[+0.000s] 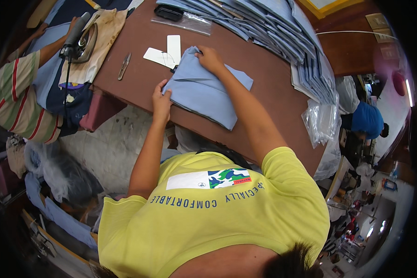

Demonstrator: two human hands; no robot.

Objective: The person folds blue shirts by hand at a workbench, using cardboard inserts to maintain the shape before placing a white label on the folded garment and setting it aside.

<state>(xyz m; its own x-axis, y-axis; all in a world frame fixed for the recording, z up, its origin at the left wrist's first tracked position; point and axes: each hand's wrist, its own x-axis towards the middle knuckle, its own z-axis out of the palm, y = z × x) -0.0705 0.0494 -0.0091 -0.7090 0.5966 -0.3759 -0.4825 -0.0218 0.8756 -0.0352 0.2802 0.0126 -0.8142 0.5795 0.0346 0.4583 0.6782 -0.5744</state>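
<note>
A folded light blue garment (201, 90) lies on the brown table, with a crease across its middle. My left hand (161, 103) pinches its near left corner, thumb on top. At the far edge my right hand (210, 60) has its fingers bent over the garment's top corner, where a darker fold shows. Two white hang tags (164, 56) on a thin dark string lie beside the garment's left edge, next to a small dark piece.
Thread snips (124, 66) lie left on the brown table (143, 85). Stacked folded blue garments (282, 37) fill the far right, near clear plastic bags (320, 121). A black case (168, 12) sits at the back. A co-worker's hand (72, 24) is by an iron (84, 44) at left.
</note>
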